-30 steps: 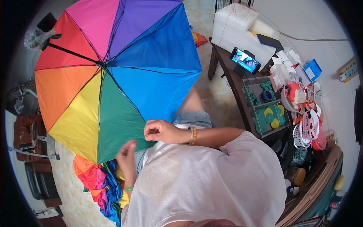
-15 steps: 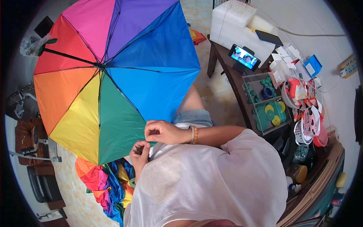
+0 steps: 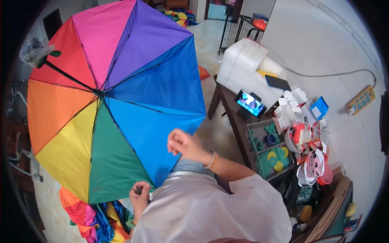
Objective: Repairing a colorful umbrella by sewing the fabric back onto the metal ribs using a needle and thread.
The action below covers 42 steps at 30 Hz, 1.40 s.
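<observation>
An open umbrella [image 3: 150, 125] with rainbow-coloured panels lies with its ribbed inside facing me. Its black shaft points to the upper left, the handle end wrapped in clear plastic. My left hand [image 3: 139, 196] is closed at the rim by the green panel, fingers curled at the fabric edge; a small dark spot shows between them. Raised over the light-blue panel, apart from the rim, my right hand [image 3: 185, 145] has its fingertips pinched together. Whatever is in that pinch is too small to make out.
Rainbow fabric [image 3: 91, 216] is heaped on the floor at lower left. On the right, a dark table [image 3: 229, 107] carries a propped phone [image 3: 251, 103], white foam blocks [image 3: 243, 60], a clear divided box [image 3: 269, 148] of green and yellow pieces, and small baskets. A power strip [image 3: 362, 99] hangs on the wall.
My right hand has lifted away from the left, up and to the right over the blue panel. My left hand stays by the green rim. The view has tilted up, showing more room.
</observation>
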Tool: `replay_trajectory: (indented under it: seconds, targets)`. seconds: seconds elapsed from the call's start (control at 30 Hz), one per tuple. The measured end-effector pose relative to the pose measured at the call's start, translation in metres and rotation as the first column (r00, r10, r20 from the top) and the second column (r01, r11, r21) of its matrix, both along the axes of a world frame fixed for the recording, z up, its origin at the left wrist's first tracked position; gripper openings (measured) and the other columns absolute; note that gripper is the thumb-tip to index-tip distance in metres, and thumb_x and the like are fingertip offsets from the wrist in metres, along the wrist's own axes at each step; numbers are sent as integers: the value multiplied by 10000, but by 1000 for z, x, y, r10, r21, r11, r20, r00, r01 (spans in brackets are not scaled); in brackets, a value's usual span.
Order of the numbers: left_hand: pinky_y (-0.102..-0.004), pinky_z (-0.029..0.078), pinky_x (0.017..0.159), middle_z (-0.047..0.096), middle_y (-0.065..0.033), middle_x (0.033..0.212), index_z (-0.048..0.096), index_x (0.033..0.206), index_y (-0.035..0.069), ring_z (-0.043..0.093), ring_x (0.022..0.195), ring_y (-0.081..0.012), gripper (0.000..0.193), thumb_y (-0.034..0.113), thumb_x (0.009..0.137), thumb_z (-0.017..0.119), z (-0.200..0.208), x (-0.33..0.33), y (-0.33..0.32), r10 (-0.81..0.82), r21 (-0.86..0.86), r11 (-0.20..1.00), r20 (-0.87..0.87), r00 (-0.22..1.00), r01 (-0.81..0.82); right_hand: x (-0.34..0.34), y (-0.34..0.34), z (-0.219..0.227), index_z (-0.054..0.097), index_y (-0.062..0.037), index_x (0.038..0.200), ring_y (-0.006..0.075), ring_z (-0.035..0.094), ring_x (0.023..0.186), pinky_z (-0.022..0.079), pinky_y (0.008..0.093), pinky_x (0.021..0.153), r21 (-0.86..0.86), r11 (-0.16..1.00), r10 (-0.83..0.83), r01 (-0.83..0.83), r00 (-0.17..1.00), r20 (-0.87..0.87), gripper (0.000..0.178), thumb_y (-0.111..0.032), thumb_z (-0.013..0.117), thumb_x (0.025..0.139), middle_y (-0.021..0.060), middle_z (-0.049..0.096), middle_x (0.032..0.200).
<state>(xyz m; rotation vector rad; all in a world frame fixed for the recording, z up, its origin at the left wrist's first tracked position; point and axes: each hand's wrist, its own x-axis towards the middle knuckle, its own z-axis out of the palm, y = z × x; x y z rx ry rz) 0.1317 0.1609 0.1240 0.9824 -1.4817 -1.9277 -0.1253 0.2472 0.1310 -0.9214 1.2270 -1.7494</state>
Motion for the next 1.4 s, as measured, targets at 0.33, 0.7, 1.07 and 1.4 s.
replay_trajectory:
  seconds: [0.33, 0.7, 1.07, 1.4]
  targets:
    - [-179, 281, 456, 588, -36, 736, 596, 853, 35, 383, 500, -56, 37, 65, 834, 605, -7, -26, -24, -17, 85, 996, 58, 998, 12, -231, 86, 88, 663, -39, 910, 81, 474, 610, 404, 197, 589, -57, 565, -728, 823, 466, -503, 117, -61, 584, 827, -10, 560, 700]
    - [-180, 305, 503, 586, -39, 739, 598, 847, 25, 424, 555, -70, 57, 80, 845, 610, -7, -45, -41, -83, 157, 986, 211, 974, 50, -360, 76, 117, 650, -24, 789, 290, 558, 719, 456, 354, 642, -421, 365, -48, 830, -435, -899, 128, -116, 563, 805, 113, 553, 824]
    - [-208, 384, 677, 589, -62, 766, 598, 838, 6, 505, 686, -115, 55, 57, 843, 618, -10, -52, -52, -63, 183, 983, 198, 978, 26, -392, 89, 128, 640, -37, 771, 291, 554, 708, 461, 368, 649, -315, 374, 140, 872, -389, -910, 103, -108, 568, 786, 102, 534, 801]
    - [-208, 388, 670, 590, -60, 763, 601, 847, 4, 513, 685, -114, 64, 65, 845, 622, -9, -66, -56, -81, 189, 981, 164, 983, 49, -403, 85, 119, 639, -42, 744, 289, 561, 719, 460, 374, 650, -206, 414, 242, 887, -325, -914, 100, -112, 572, 769, 96, 538, 804]
